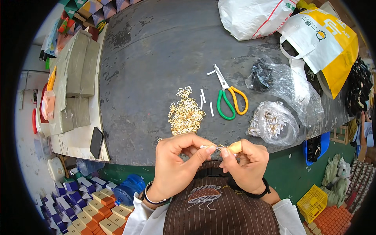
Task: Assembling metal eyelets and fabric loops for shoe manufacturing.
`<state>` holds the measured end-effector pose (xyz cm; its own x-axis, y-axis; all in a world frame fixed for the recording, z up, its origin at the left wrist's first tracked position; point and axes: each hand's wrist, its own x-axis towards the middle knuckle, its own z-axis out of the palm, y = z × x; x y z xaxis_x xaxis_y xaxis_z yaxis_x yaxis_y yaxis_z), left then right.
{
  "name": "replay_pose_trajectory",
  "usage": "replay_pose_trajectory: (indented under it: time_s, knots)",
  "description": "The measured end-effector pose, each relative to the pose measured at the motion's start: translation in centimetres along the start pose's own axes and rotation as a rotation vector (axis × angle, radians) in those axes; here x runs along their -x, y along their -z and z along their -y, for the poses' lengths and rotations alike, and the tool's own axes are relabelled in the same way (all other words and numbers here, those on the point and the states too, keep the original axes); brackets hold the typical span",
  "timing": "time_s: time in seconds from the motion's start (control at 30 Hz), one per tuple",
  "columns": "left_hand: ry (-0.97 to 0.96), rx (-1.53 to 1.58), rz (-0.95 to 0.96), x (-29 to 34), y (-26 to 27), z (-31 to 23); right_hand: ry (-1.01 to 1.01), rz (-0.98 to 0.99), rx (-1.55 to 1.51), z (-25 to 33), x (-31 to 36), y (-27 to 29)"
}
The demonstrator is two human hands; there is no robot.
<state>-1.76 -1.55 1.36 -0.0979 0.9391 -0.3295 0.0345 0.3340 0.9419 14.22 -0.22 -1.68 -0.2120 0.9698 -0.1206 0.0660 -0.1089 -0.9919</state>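
At the near edge of the dark table, my left hand [178, 166] pinches a short white strip [214, 147] between thumb and index finger. My right hand [247, 162] is closed on the same strip, thumb against an index finger wrapped in a yellowish cover [235, 147]. A small gold glint shows between the fingertips; its shape is mostly hidden. Just beyond my left hand lies a heap of small gold buckles [186, 115]. Several loose white strips [212, 109] lie to its right, beside scissors [224, 85] with one green and one orange handle, blades slightly apart.
To the right lie a clear bag of small metal pieces [273, 123] and crumpled clear plastic [309, 98]. White [254, 17] and yellow-white bags [333, 51] stand behind. A phone [96, 143] rests on the left ledge near wrapped boxes [80, 66]. A blue water bottle [129, 190] stands below.
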Motion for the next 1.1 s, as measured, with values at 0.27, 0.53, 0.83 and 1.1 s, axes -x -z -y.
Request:
replay_pose_trajectory:
  time_s: [0.27, 0.53, 0.83, 1.1]
  knots:
    - [-0.032, -0.019, -0.042, 0.0, -0.3, 0.3, 0.075, -0.057, 0.087, -0.6, 0.1, -0.4]
    - [-0.075, -0.077, -0.085, -0.2, -0.7, 0.7, 0.106, -0.146, 0.166, -1.2, 0.2, -1.0]
    - [-0.152, -0.155, -0.151, -0.1, -1.6, 0.9, 0.2, -0.197, 0.277, -1.2, 0.1, -1.3]
    - [-0.55, -0.359, -0.302, 0.4, -3.1, 1.6, 0.361, -0.284, 0.417, -0.9, 0.4, -1.5]
